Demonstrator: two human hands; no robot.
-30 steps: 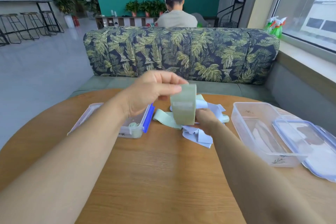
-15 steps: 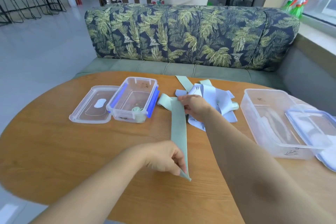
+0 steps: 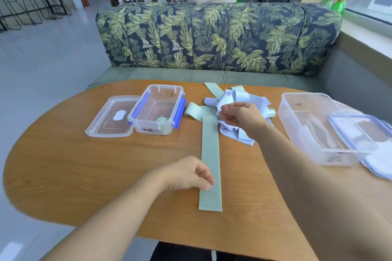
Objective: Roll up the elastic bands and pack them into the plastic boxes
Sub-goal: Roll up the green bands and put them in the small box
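The fingers [image 3: 209, 183] of the left hand [image 3: 186, 174] are loosely curled, and their tips touch the left edge of the green band [image 3: 210, 154] near its near end. This band lies flat and straight on the desk [image 3: 84, 176], from the near edge toward the far pile, and no turn of a roll is made in it. I judge therefore that the rolling of this band is not yet begun; it is only laid out for it.

The fingers [image 3: 224, 112] of the right hand [image 3: 239, 115] are half bent over the far end of the same band, just beside the light blue bands [image 3: 244, 99]. The picture is blurred there, so I cannot tell if they pinch something or only hover.

Outward from the hands, the pile holds several loose bands, light blue and green, all unrolled and partly crossing each other. So most of the work is left, as far as I can judge.

To the left stands the small box [image 3: 161, 87], open, with one rolled green band [image 3: 163, 121] in its near right corner; this seems the only band clearly packed. Its lid [image 3: 114, 116] lies beside it on the left. At the right stands the large box [image 3: 297, 123], with a second lid [image 3: 360, 129] resting over its right side. Pale shapes show through its wall, but I cannot tell what they are.
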